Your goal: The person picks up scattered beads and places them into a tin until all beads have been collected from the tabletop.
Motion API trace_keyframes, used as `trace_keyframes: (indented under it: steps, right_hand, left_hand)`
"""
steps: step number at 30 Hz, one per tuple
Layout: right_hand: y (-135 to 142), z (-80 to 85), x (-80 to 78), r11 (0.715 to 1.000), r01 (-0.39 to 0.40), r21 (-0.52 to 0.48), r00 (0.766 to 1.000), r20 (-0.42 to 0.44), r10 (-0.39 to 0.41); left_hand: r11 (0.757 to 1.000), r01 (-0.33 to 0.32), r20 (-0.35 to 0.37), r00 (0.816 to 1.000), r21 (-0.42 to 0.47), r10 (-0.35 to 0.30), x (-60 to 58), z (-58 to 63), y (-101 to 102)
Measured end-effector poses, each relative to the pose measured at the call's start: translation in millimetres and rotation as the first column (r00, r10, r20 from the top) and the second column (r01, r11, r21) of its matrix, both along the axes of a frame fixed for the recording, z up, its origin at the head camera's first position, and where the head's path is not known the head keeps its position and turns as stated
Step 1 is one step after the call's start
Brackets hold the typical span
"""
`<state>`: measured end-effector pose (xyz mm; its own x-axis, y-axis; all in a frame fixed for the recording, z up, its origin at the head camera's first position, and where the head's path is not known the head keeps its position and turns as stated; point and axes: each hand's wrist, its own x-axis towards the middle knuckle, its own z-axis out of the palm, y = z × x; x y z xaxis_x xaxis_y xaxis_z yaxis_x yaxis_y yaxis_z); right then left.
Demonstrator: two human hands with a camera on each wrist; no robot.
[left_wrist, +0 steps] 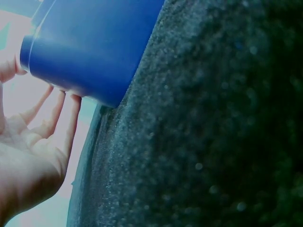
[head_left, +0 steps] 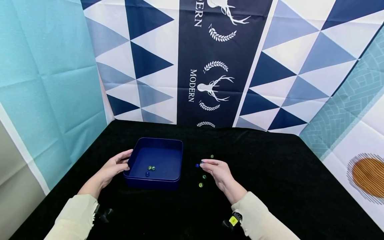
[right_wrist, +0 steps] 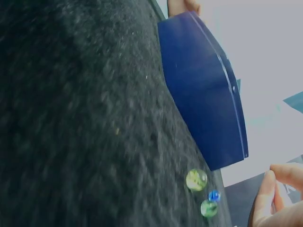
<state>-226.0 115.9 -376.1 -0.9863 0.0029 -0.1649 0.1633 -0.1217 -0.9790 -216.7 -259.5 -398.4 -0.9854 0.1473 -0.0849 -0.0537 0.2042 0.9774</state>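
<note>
My left hand [head_left: 112, 168] is at the left side of a dark blue box [head_left: 169, 185]. In the left wrist view, its fairly straight fingers [left_wrist: 73, 113] touch the outer wall, with the thumb at the rim. Two green marbles [head_left: 153, 168] and a blue marble [head_left: 147, 173] lie inside the box. To its right, my right hand [head_left: 220, 173] pinches a small dark blue marble [head_left: 202, 163] between thumb and fingertips, mostly hidden by them. Another blue marble [head_left: 197, 165] sits just left of those fingertips. Green marbles [head_left: 201, 185] lie on the cloth around them.
Black cloth [head_left: 270, 173] covers the table. Patterned hangings [head_left: 207, 66] stand along its back, and a light blue one [head_left: 60, 83] rises at the left. One green marble [head_left: 212, 156] lies beyond the right hand.
</note>
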Motion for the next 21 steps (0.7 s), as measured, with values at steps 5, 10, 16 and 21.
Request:
trace_keyframes:
  steps: [5,10,16,21]
  right_hand:
    - [-12,0.6,-2.3,1.000,-0.005,-0.010,1.000,-0.015,0.004]
    - [-23,1.2,-4.8,1.000,-0.007,-0.017,1.000,-0.030,0.006]
    - [-34,3.3,-4.7,1.000,-0.023,-0.015,0.999,-0.031,0.023]
    - [-43,5.5,-4.9,0.999,-0.048,-0.017,0.998,-0.040,0.047]
  left_hand:
    - [1.000,-0.002,-0.002,1.000,0.004,0.002,-1.1,-1.4,0]
    - [1.000,-0.003,-0.001,1.000,0.004,0.003,-1.5,-2.3,1]
    - [1.000,0.000,-0.005,1.000,0.003,0.000,-1.2,-1.5,0]
    - [1.000,0.005,-0.003,1.000,0.002,-0.005,-0.7,-0.7,-1]
